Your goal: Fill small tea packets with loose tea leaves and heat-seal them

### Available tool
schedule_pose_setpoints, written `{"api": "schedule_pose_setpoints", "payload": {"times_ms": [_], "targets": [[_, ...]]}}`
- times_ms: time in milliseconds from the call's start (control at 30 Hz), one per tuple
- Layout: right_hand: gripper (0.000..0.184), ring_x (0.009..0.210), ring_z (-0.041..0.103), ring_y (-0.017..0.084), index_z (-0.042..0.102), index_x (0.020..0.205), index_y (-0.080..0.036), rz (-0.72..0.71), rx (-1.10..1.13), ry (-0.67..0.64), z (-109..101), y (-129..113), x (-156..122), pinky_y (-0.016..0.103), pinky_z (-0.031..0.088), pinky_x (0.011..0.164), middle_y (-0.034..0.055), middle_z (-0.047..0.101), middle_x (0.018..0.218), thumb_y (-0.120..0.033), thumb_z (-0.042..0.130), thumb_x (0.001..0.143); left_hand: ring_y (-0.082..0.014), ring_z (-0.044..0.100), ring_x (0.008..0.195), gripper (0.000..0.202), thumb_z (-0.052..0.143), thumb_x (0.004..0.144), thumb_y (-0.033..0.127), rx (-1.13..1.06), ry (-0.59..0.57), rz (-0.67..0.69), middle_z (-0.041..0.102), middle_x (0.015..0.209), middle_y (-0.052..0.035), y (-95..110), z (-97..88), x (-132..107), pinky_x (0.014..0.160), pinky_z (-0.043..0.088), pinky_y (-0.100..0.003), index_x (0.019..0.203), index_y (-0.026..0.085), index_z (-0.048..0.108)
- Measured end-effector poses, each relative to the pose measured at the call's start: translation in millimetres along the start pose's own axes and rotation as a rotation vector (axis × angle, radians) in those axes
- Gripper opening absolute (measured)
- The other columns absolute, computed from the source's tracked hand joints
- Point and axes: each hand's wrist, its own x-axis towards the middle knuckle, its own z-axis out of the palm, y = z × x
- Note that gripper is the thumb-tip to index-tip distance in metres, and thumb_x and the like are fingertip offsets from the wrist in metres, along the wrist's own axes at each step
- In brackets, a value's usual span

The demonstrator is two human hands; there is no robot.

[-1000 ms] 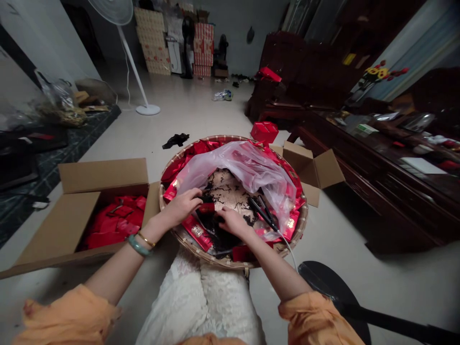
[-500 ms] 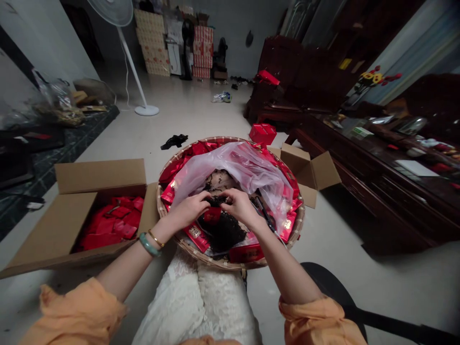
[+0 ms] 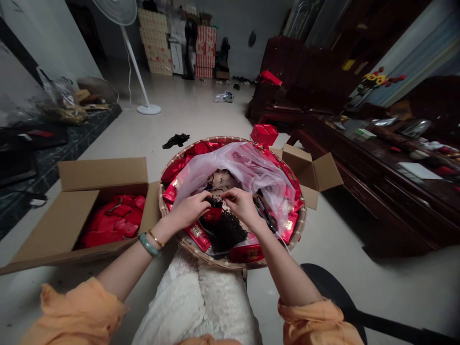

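Observation:
A round bamboo basket [image 3: 304,211] rests at my lap, with a translucent plastic bag [image 3: 230,158] spread inside it. Dark loose leaves, like tea [image 3: 230,235], lie heaped on the bag. My left hand [image 3: 194,207] is closed on a small red packet [image 3: 213,215] above the heap, its mouth dark. Just right of the packet, my right hand [image 3: 239,205] is pinched, thumb against fingers; what it holds, if anything, is too small to make out. A black hand tool [image 3: 265,213] with a white cord lies beside the right hand. Red packets [image 3: 197,234] ring the basket.
To the left stands an open cardboard box [image 3: 102,175] of small red packets. Another open box [image 3: 312,172] sits right of the basket. A red carton [image 3: 264,134], a black bag [image 3: 176,141] and a white fan [image 3: 148,109] stand or lie beyond; a dark wooden table [image 3: 345,163] runs along the right.
My right hand has drawn slightly away from the left, widening the gap between the fingertips. The left hand stays on the red packet. The view has shifted a little.

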Motion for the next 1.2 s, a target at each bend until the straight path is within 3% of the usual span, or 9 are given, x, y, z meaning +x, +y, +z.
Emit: {"api": "schedule_pose_setpoints", "payload": {"times_ms": [133,300,500,700,800,933,1033,1133,1200], "targets": [[0.021,0.082,0.061,0.015,0.069,0.092,-0.017,0.067,-0.011,0.039,-6,7,-7,0.027,0.047,0.077,0.0054,0.066,0.09,-0.012,0.054,0.079,-0.0163,0.059,0.091,0.023,0.043,0.093,0.025,0.057,0.005,0.024,0.055,0.118,-0.0076,0,1.1,-5,0.076,0.049,-0.029,0.09,0.018,0.064],[0.04,0.114,0.052,0.018,0.058,0.12,-0.021,-0.166,0.021,-0.148,0,3,-10,0.032,0.041,0.096,0.0086,0.056,0.126,-0.014,0.055,0.081,-0.018,0.057,0.097,0.023,0.041,0.093,0.026,0.043,-0.015,0.019,0.055,0.118,-0.0072,7,-0.6,-5,0.077,0.048,-0.029,0.096,0.019,0.062],[0.019,0.08,0.061,0.013,0.068,0.099,-0.017,-0.145,0.068,-0.217,15,3,0,0.023,0.044,0.074,0.0041,0.07,0.092,-0.021,0.061,0.082,-0.0166,0.058,0.091,0.025,0.039,0.094,0.027,0.059,-0.055,0.011,0.057,0.114,-0.006,9,-3.2,-5,0.073,0.047,-0.027,0.097,0.02,0.062],[0.016,0.06,0.055,0.01,0.065,0.072,-0.016,0.039,0.153,0.027,15,19,-5,0.02,0.041,0.059,0.0,0.064,0.067,-0.028,0.058,0.081,-0.017,0.059,0.093,0.023,0.04,0.094,0.026,0.042,-0.022,0.032,0.059,0.111,-0.0067,8,1.3,-11,0.074,0.048,-0.028,0.097,0.019,0.062],[0.022,0.062,0.057,0.012,0.065,0.09,-0.016,0.123,0.168,0.153,11,24,-12,0.023,0.044,0.061,0.0046,0.066,0.084,-0.034,0.06,0.079,-0.0167,0.06,0.091,0.021,0.043,0.092,0.026,-0.037,0.019,0.03,0.06,0.106,-0.0066,7,3.7,-12,0.075,0.048,-0.027,0.097,0.02,0.062],[0.051,0.085,0.061,0.017,0.06,0.116,-0.021,-0.029,0.214,-0.082,18,23,-23,0.028,0.047,0.076,0.0077,0.065,0.107,-0.042,0.071,0.07,-0.0155,0.06,0.089,0.019,0.046,0.089,0.022,-0.275,0.091,0.002,0.06,0.103,-0.0066,8,1.5,-8,0.078,0.049,-0.027,0.098,0.02,0.063],[0.03,0.076,0.061,0.017,0.07,0.09,-0.018,0.034,0.287,-0.132,35,24,-24,0.027,0.046,0.07,0.0034,0.069,0.082,-0.043,0.068,0.073,-0.017,0.06,0.094,0.022,0.048,0.087,0.02,-0.449,0.158,-0.091,0.062,0.103,-0.0066,12,0.3,-2,0.083,0.048,-0.029,0.105,0.02,0.061],[0.032,0.058,0.056,0.013,0.07,0.077,-0.015,0.242,0.534,-0.057,47,27,-19,0.023,0.043,0.056,0.0008,0.066,0.067,-0.046,0.066,0.072,-0.0194,0.06,0.096,0.045,0.058,0.081,0.024,-0.627,0.255,-0.331,0.063,0.106,-0.0071,17,8.2,4,0.084,0.048,-0.032,0.124,0.02,0.05],[0.037,0.051,0.052,0.011,0.07,0.078,-0.013,0.344,0.691,-0.037,49,28,-16,0.022,0.041,0.049,0.0,0.065,0.062,-0.048,0.069,0.067,-0.0199,0.062,0.09,0.051,0.064,0.076,0.027,-0.815,0.221,-0.472,0.066,0.1,-0.0067,20,18.4,6,0.077,0.049,-0.03,0.124,0.018,0.051]]}}
